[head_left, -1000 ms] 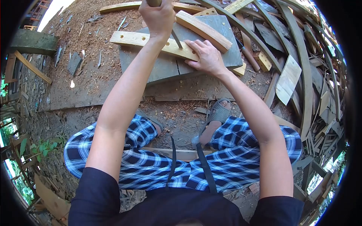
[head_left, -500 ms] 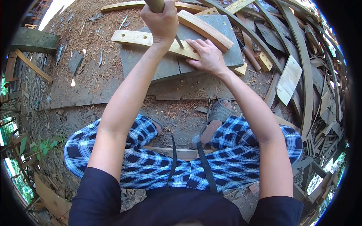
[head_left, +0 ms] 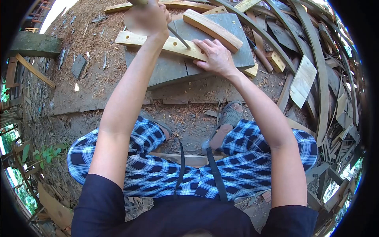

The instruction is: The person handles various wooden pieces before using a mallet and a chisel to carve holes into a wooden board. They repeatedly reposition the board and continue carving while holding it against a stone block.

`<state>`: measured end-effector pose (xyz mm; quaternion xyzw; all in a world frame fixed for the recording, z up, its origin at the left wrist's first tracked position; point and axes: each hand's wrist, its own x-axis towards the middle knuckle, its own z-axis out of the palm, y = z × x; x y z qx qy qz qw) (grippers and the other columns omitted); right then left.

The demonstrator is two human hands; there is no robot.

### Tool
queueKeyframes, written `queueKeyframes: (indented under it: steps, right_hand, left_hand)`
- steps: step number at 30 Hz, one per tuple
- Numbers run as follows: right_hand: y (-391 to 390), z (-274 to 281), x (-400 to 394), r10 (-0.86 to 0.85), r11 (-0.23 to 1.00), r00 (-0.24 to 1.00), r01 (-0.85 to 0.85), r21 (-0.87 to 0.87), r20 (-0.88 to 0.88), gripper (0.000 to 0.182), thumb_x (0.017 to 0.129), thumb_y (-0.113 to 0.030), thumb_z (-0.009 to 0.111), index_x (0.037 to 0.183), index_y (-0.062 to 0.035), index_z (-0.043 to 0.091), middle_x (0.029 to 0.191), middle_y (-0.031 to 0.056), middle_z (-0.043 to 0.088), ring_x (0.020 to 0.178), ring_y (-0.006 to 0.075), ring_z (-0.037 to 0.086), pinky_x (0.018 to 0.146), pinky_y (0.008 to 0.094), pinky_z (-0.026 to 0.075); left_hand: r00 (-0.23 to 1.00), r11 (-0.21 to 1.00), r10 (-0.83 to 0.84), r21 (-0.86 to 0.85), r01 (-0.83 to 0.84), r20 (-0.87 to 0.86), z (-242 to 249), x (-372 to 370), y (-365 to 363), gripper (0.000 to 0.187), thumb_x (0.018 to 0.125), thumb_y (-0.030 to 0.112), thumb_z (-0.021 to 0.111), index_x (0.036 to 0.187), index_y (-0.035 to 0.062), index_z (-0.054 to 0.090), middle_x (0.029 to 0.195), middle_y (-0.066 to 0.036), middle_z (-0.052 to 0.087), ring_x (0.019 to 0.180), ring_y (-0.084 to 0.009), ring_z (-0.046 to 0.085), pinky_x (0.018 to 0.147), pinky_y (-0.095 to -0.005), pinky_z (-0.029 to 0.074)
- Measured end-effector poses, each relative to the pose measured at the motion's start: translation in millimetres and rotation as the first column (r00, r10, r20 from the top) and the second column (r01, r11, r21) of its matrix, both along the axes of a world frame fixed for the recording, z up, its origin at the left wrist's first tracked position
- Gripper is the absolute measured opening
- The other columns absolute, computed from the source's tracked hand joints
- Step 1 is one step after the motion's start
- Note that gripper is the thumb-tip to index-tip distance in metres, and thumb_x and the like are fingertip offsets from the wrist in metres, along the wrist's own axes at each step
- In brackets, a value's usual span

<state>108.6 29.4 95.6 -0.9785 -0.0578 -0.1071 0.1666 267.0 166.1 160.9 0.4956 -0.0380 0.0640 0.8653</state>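
My left hand [head_left: 152,19], partly blurred, is closed around the thick wooden handle [head_left: 139,1] of a long-shafted tool. Its slim metal shaft [head_left: 178,37] slants down to the right, the tip at a hole in a pale wooden strip [head_left: 158,44]. More round holes show along this strip. My right hand [head_left: 218,58] lies over the strip's right end, fingers spread and pressing it against a grey wooden block [head_left: 167,75]. Behind it on the block rests a second, thicker curved wood piece [head_left: 213,29].
Right of the block lie a wooden-handled tool [head_left: 261,58] and a small drilled wood block [head_left: 276,62]. Curved slats [head_left: 316,75] and scraps pile up along the right side. Wood shavings [head_left: 94,39] cover the ground at left, near a heavy beam [head_left: 35,42].
My left hand has swung left, tilting the tool's handle that way, while its tip stays at the strip. My right hand stays on the strip's right end.
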Motion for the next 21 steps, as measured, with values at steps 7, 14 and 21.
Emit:
queueKeyframes:
  steps: [7, 14, 21]
  right_hand:
    - [0.1, -0.4, -0.1, 0.001, 1.0, 1.0, -0.001, -0.01, 0.006, 0.063, 0.074, -0.035, 0.075, 0.131, -0.0191, 0.052, 0.107, 0.0036, 0.06, 0.098, 0.0262, 0.058, 0.087, 0.038, 0.053]
    - [0.0, -2.0, -0.1, 0.008, 1.0, 1.0, -0.008, 0.002, 0.026, 0.063, 0.074, -0.036, 0.074, 0.131, -0.019, 0.053, 0.108, 0.0033, 0.06, 0.098, 0.0261, 0.058, 0.086, 0.0378, 0.053]
    - [0.5, -1.0, -0.5, 0.0, 1.0, 1.0, 0.0, 0.001, 0.018, 0.064, 0.074, -0.036, 0.074, 0.131, -0.0195, 0.052, 0.107, 0.0032, 0.06, 0.097, 0.026, 0.058, 0.086, 0.0376, 0.054]
  left_hand:
    - [0.997, 0.998, 0.034, -0.056, -0.038, -0.073, 4.1, -1.9, 12.9, 0.025, 0.083, 0.007, 0.054, 0.066, 0.0067, 0.036, 0.05, -0.002, 0.038, 0.034, -0.0096, 0.031, 0.034, -0.0285, 0.021]
    - [0.974, 0.98, 0.13, -0.127, -0.155, -0.183, 3.9, -9.5, 18.2, 0.026, 0.084, 0.009, 0.056, 0.069, 0.0059, 0.036, 0.052, -0.002, 0.038, 0.035, -0.0089, 0.031, 0.035, -0.0284, 0.021]
    - [0.96, 0.968, 0.188, -0.128, -0.218, -0.209, 3.1, -12.5, 20.2, 0.023, 0.086, 0.01, 0.056, 0.08, 0.0077, 0.034, 0.054, 0.0, 0.036, 0.036, -0.0069, 0.031, 0.034, -0.0278, 0.02]
